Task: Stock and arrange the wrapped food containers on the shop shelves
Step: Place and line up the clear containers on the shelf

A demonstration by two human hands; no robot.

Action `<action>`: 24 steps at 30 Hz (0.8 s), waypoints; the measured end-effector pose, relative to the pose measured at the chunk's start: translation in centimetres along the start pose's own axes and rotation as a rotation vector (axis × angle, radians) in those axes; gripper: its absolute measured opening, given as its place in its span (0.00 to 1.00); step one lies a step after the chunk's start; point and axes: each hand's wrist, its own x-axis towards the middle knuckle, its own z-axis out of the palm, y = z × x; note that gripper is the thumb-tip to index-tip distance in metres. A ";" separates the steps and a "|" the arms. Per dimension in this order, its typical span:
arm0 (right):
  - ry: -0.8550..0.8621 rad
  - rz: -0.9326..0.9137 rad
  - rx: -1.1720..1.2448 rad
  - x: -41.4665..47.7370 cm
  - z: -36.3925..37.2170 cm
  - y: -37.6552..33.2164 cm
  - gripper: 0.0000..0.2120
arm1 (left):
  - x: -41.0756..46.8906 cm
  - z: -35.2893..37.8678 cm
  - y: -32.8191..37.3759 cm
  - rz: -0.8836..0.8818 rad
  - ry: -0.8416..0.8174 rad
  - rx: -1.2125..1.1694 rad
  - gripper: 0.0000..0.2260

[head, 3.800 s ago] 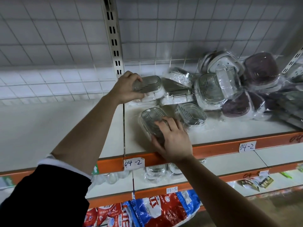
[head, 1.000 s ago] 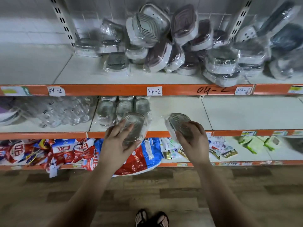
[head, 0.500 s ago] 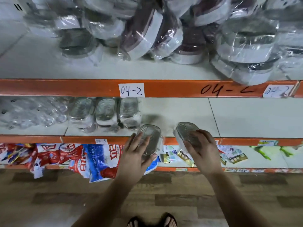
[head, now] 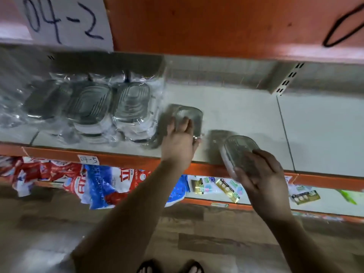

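My left hand [head: 180,138] grips a small clear wrapped container [head: 192,118] over the white middle shelf [head: 246,115], just right of a row of wrapped grey-lidded containers [head: 128,103]. My right hand [head: 262,178] holds a second wrapped container [head: 239,149] tilted over the shelf's orange front edge [head: 206,168]. I cannot tell whether either container touches the shelf.
The orange edge of the upper shelf with a "04-2" label [head: 65,18] fills the top of the view. Red and blue bags [head: 102,182] and small packets [head: 226,187] lie on the shelf below. A slotted upright [head: 288,79] stands at the back right. My sandalled feet [head: 169,268] stand on wooden floor.
Both hands have moved forward and up with their containers, from in front of the middle shelf's edge to over its surface. My view has dropped closer to the shelf.
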 end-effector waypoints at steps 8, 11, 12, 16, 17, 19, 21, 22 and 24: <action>0.016 -0.056 0.024 0.0 0.2 0.8 0.21 | 10.1 -2.6 -0.1 -0.018 0.011 0.097 0.22; 0.014 -0.073 0.004 0.0 0.4 0.9 0.23 | 11.7 -2.3 -0.6 -0.080 -0.074 0.123 0.24; 0.017 -0.077 0.002 0.0 0.5 0.9 0.23 | 11.9 -2.1 -0.8 -0.072 -0.115 0.149 0.25; 0.010 -0.086 -0.032 -0.5 0.8 0.9 0.22 | 10.6 -1.2 -1.7 -0.042 -0.163 0.141 0.27; 0.008 -0.084 -0.043 -0.6 0.9 0.9 0.22 | 10.0 -1.2 -1.8 -0.031 -0.123 0.127 0.27; 0.011 -0.079 -0.061 -0.7 1.1 0.8 0.22 | 8.2 -0.7 -1.7 0.027 0.007 0.086 0.27; 0.023 -0.093 -0.088 -0.8 1.2 0.7 0.22 | 5.5 -0.3 -1.2 0.115 0.097 -0.008 0.27; 0.028 -0.099 -0.104 -0.8 1.3 0.7 0.22 | 3.7 -0.1 -1.1 0.159 0.122 -0.046 0.27; 0.030 -0.089 -0.133 -0.8 1.4 0.3 0.23 | -0.4 0.5 -1.5 0.225 0.158 -0.087 0.25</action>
